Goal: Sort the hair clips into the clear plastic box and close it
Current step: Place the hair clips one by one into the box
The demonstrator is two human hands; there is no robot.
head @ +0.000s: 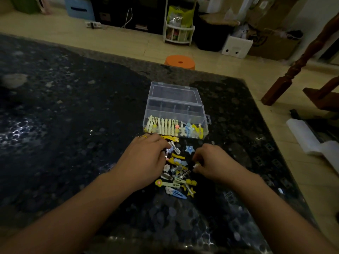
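Dark speckled worktop (73,125): loose hair clips (177,173) are flanked by left hand (146,158) and right hand (214,162), both pinching clips; clear plastic box (176,110) lies open just beyond.

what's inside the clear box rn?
Clear plastic box: near row holds pale yellow clips, then blue and yellow ones. Back compartments look empty. Lid open.

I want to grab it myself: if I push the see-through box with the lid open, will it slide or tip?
The box probably slides: thin plastic on a shiny table. It looks light, with only the front row of clips filled. The open lid might wobble.
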